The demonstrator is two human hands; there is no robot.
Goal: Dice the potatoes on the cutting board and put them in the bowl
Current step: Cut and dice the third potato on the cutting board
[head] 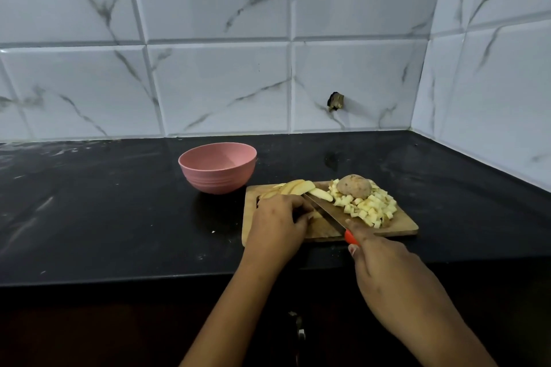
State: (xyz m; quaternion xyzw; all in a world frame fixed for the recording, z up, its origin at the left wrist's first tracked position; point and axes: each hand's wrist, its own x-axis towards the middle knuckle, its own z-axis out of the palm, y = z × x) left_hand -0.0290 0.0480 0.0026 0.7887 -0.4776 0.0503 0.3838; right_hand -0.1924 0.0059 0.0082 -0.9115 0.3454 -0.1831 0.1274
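Potato slices (295, 187) lie fanned along the far-left edge of the cutting board (399, 225). Left hand (278, 220), knuckles up, curls its fingers down onto more of them. Right hand (387, 271) grips the red-handled knife (326, 211), index finger along the spine, blade angled across the board beside the left fingertips. Diced potato (369, 207) is heaped on the right half, with an unpeeled potato piece (354, 185) on top. Pink bowl (217, 168) stands on the black surface (119, 202) near the board's far-left corner.

My wooden cutting board (399, 225) lies flat before me, a heap of pale diced potato (371, 209) on its right side with a brown, unpeeled potato piece (354, 186) atop it. Long potato slices (298, 187) lie at its far left; the pink bowl (217, 179) stands upright just beyond.
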